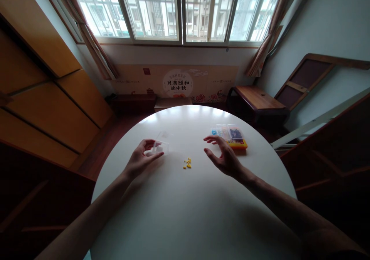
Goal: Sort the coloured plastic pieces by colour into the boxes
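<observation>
My left hand (pixel 146 154) grips a small clear plastic box (pixel 158 147) whose lid stands open at the back. Between my hands, a few small yellow pieces (pixel 187 163) lie loose on the white round table (pixel 185 206); they are too small to name. My right hand (pixel 224 156) hovers to the right of them, fingers apart and holding nothing. Behind it sits a yellow and orange box (pixel 239 144). On and beside that box are clear lidded cases, one with dark pieces (pixel 236 133) and one with blue pieces (pixel 214 131).
A low wooden bench (pixel 258 98) stands beyond the table at the right, with a framed panel (pixel 306 76) leaning on the wall. Wooden cabinets (pixel 52 109) line the left side. A printed cardboard panel (pixel 138 78) is under the window.
</observation>
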Demonstrator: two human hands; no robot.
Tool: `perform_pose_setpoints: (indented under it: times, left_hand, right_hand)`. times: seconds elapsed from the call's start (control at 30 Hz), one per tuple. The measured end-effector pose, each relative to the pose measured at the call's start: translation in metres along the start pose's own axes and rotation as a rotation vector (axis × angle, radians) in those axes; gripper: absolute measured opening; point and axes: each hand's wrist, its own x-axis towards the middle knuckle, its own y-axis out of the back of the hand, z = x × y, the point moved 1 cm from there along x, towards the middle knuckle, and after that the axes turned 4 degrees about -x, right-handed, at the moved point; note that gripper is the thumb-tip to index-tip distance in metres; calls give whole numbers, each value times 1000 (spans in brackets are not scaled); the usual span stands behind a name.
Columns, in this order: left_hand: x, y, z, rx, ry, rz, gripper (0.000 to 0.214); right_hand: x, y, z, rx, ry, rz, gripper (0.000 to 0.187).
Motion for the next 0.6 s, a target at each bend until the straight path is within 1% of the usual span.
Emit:
perform_pose_setpoints:
  times: [0.07,0.2,0.27,0.3,0.37,0.47,0.53,0.6]
  left_hand:
    - [0,6,-2,16,30,28,72]
    - [1,12,-8,-3,119,11,80]
    - [4,16,-13,87,140,31,80]
    - [5,18,-15,155,145,44,79]
    - [9,22,-20,265,135,63,80]
    - [14,27,-23,341,75,65,82]
    - [16,28,-22,384,52,65,82]
    - [17,29,-20,407,50,66,81]
  right_hand:
    - [-2,9,10,-65,16,27,29]
    - [-1,33,34,-224,34,98,27]
    - [3,48,48,-304,54,124,29]
    - [5,55,56,-347,59,124,33]
    - [11,70,75,-426,71,66,49]
    - [22,86,103,-494,122,-84,73]
    - [30,92,119,-515,126,-182,88]
    - [38,94,130,-516,128,-245,98]
